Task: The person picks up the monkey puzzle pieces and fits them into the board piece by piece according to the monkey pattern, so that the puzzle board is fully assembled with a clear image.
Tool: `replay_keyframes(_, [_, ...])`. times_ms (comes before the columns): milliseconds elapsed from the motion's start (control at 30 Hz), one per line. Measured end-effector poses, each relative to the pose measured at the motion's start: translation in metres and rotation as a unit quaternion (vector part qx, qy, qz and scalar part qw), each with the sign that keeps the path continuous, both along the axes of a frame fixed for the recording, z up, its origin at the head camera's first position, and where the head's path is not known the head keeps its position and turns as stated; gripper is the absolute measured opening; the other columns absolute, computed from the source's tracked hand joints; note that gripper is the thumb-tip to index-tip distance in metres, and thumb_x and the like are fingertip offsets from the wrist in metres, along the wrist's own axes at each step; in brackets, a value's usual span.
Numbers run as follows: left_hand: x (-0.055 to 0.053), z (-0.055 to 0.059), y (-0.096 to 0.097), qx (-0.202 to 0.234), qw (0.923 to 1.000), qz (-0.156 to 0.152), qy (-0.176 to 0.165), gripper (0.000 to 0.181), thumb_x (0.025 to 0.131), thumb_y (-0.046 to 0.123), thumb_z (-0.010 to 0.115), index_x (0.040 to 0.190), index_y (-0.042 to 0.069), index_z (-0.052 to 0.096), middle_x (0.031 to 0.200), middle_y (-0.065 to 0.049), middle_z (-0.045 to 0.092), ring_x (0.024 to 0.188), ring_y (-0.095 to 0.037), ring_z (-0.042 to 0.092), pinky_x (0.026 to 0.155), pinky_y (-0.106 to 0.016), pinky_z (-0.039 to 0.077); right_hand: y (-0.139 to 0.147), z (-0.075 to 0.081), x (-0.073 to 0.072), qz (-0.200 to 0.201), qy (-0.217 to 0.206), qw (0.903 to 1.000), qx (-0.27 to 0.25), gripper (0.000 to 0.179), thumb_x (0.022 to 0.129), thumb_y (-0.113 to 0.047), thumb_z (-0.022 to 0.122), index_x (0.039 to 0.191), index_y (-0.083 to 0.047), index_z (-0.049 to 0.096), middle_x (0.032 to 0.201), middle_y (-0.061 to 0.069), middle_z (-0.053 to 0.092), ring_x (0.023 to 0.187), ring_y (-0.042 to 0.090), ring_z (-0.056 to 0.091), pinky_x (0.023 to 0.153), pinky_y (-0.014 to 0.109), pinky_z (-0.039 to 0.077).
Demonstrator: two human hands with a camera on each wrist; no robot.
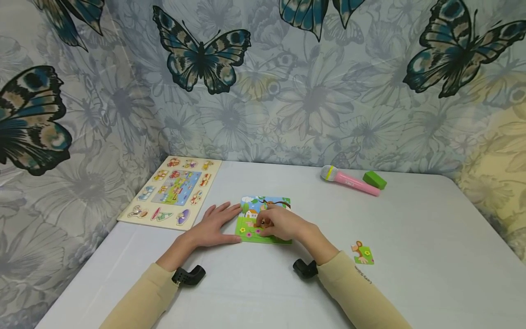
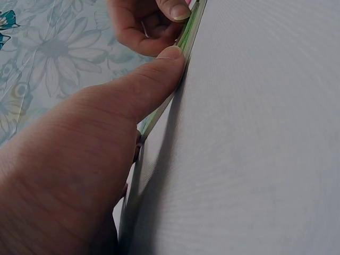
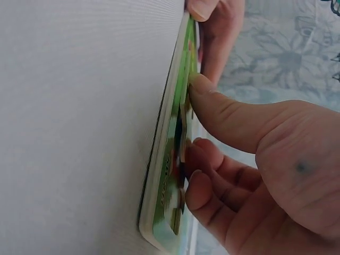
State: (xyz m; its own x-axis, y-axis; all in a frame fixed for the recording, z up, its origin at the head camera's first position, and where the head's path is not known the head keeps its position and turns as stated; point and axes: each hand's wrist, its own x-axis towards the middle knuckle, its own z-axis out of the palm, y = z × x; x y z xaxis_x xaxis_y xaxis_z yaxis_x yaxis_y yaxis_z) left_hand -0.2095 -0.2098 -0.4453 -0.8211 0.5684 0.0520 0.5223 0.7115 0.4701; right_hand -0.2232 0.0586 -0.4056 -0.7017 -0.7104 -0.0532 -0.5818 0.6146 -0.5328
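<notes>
A small picture puzzle board, with a green meadow, a house and blue sky, lies flat before me. My left hand rests at its left side, fingers spread and thumb tip on the near corner. Over the middle of the board, my right hand pinches a thin puzzle piece between thumb and fingers. That piece sits slightly raised and tilted against the board in the right wrist view; the hand covers much of its picture. A loose puzzle piece, green with a brown animal part, lies to the right of my right forearm.
A larger cream puzzle board with several vehicle and toy pictures lies at the back left. Towards the back right are a pink toy microphone and a green block. A butterfly-patterned wall covering borders the white table.
</notes>
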Motion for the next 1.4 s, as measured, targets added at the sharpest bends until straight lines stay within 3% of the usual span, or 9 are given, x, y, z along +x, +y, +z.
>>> replay_keyframes(67, [-0.0002, -0.0001, 0.0005, 0.000, 1.0000, 0.000, -0.002, 0.089, 0.089, 0.056, 0.070, 0.158, 0.012, 0.037, 0.163, -0.005, 0.032, 0.152, -0.033, 0.015, 0.116, -0.062, 0.003, 0.0005, -0.0001, 0.0003, -0.004, -0.004, 1.0000, -0.001, 0.013, 0.092, -0.017, 0.076, 0.104, -0.016, 0.072, 0.089, -0.004, 0.059, 0.122, 0.030, 0.052, 0.095, 0.044, 0.047])
replay_keyframes(133, [-0.0002, -0.0003, 0.0009, -0.003, 1.0000, 0.001, -0.004, 0.089, 0.088, 0.056, 0.070, 0.158, 0.013, 0.037, 0.163, -0.003, 0.031, 0.152, -0.032, 0.014, 0.117, -0.060, 0.003, 0.0006, -0.0009, 0.0004, 0.000, 0.001, 1.0000, -0.003, 0.012, 0.093, -0.018, 0.076, 0.104, -0.016, 0.072, 0.087, -0.005, 0.059, 0.121, 0.030, 0.053, 0.093, 0.042, 0.047])
replay_keyframes(267, [-0.0001, -0.0002, 0.0014, -0.001, 1.0000, 0.001, -0.005, 0.089, 0.088, 0.057, 0.070, 0.158, 0.012, 0.038, 0.163, -0.004, 0.032, 0.152, -0.032, 0.014, 0.117, -0.061, 0.002, -0.0015, -0.0025, 0.0015, 0.015, 0.029, 0.9994, -0.003, 0.012, 0.094, -0.023, 0.076, 0.103, -0.017, 0.072, 0.087, -0.002, 0.056, 0.091, 0.018, 0.053, 0.078, 0.035, 0.048])
replay_keyframes(367, [0.0002, -0.0002, 0.0012, 0.000, 1.0000, 0.002, -0.005, 0.089, 0.088, 0.057, 0.070, 0.158, 0.012, 0.038, 0.163, -0.004, 0.032, 0.152, -0.032, 0.014, 0.117, -0.061, 0.002, -0.0028, -0.0031, 0.0030, 0.019, 0.042, 0.9989, 0.002, 0.012, 0.094, -0.024, 0.076, 0.103, -0.018, 0.070, 0.088, -0.001, 0.055, 0.084, 0.013, 0.050, 0.073, 0.031, 0.046])
replay_keyframes(633, [0.0009, -0.0001, 0.0010, 0.000, 1.0000, 0.002, -0.001, 0.088, 0.088, 0.056, 0.070, 0.158, 0.012, 0.038, 0.162, -0.004, 0.033, 0.152, -0.032, 0.015, 0.117, -0.060, 0.002, -0.0021, -0.0037, 0.0035, 0.015, 0.034, 0.9993, 0.000, 0.012, 0.093, -0.019, 0.075, 0.103, -0.017, 0.069, 0.089, -0.004, 0.059, 0.084, 0.012, 0.055, 0.076, 0.031, 0.048])
replay_keyframes(800, [0.0020, 0.0003, 0.0014, 0.000, 1.0000, 0.003, -0.003, 0.088, 0.088, 0.056, 0.071, 0.157, 0.012, 0.039, 0.162, -0.004, 0.033, 0.152, -0.032, 0.015, 0.117, -0.061, 0.003, -0.0023, -0.0046, 0.0026, 0.023, 0.023, 0.9994, -0.008, 0.012, 0.093, -0.017, 0.076, 0.103, -0.014, 0.070, 0.083, -0.006, 0.060, 0.075, 0.010, 0.054, 0.072, 0.030, 0.047])
replay_keyframes(1400, [0.0010, -0.0004, 0.0016, 0.003, 1.0000, 0.005, -0.003, 0.088, 0.088, 0.056, 0.071, 0.157, 0.012, 0.039, 0.162, -0.003, 0.033, 0.152, -0.032, 0.015, 0.117, -0.060, 0.003, -0.0015, -0.0040, 0.0036, 0.034, 0.017, 0.9991, -0.018, 0.007, 0.095, -0.011, 0.073, 0.101, -0.012, 0.070, 0.081, -0.006, 0.058, 0.074, 0.009, 0.052, 0.070, 0.029, 0.045])
